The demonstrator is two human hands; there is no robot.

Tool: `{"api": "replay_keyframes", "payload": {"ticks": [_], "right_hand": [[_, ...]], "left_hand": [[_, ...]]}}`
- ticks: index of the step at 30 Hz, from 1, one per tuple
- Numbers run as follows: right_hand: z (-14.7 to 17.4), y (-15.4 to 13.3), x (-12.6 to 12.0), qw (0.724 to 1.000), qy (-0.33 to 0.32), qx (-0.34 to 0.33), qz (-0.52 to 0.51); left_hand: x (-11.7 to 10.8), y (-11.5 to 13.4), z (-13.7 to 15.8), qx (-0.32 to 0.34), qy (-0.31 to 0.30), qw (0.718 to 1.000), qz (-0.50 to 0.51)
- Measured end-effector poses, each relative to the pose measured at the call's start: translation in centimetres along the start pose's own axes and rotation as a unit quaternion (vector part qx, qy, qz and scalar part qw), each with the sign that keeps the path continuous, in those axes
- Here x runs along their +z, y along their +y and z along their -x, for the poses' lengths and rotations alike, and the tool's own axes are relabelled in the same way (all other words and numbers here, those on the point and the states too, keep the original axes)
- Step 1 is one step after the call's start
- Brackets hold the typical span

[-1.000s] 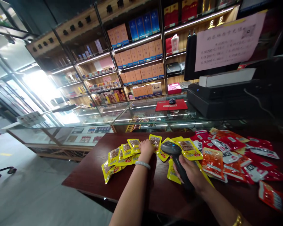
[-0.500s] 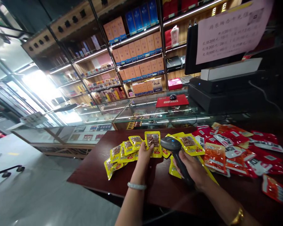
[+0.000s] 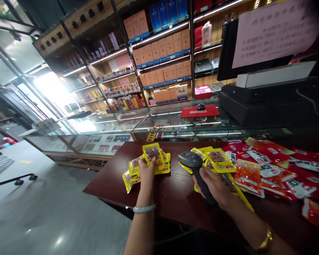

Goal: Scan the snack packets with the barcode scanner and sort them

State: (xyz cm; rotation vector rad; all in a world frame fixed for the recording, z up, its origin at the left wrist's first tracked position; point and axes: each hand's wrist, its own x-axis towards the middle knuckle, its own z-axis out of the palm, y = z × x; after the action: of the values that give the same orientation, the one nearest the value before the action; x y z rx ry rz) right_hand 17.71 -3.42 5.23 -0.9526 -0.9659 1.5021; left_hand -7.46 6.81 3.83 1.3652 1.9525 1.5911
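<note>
My left hand [image 3: 147,168] pinches a yellow snack packet [image 3: 152,153] by its lower edge, over a pile of similar yellow packets [image 3: 130,180] on the left of the dark red table. In my right hand [image 3: 214,186] is a black handheld barcode scanner [image 3: 190,160], fingers wrapped round its handle and its head pointing left. Behind and beside the scanner lie more yellow packets [image 3: 220,160], partly hidden by the hand. Farther right spreads a heap of red and orange snack packets [image 3: 247,176].
The table [image 3: 175,203] meets a glass display counter [image 3: 172,124] at the back. A red mat [image 3: 200,111] with a mouse lies on the glass. A black monitor with a pink paper sign [image 3: 268,39] stands at right. At far left is a shopping cart [image 3: 13,175].
My left hand has carried the yellow packet leftward, from beside the scanner to over the left pile. My right hand still holds the scanner. The view has shifted slightly.
</note>
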Motion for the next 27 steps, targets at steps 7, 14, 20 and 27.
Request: {"api": "replay_keyframes", "payload": {"ticks": [7, 14, 20, 27], "right_hand": [[0.6, -1.8, -1.6, 0.998, 0.033, -0.037, -0.04], [1.8, -1.6, -4.7, 0.994, 0.091, -0.03, -0.048], [2.5, -0.7, -5.6, 0.992, 0.122, -0.012, -0.021], [2.6, -0.5, -5.8, 0.994, 0.104, 0.016, 0.021]], "left_hand": [[2.1, 2.2, 3.9, 0.172, -0.093, 0.964, -0.18], [8.9, 4.8, 7.1, 0.184, -0.288, 0.895, -0.286], [10.4, 5.6, 6.7, 0.159, -0.314, 0.866, -0.355], [9.2, 4.8, 6.3, 0.103, -0.345, 0.884, -0.297]]}}
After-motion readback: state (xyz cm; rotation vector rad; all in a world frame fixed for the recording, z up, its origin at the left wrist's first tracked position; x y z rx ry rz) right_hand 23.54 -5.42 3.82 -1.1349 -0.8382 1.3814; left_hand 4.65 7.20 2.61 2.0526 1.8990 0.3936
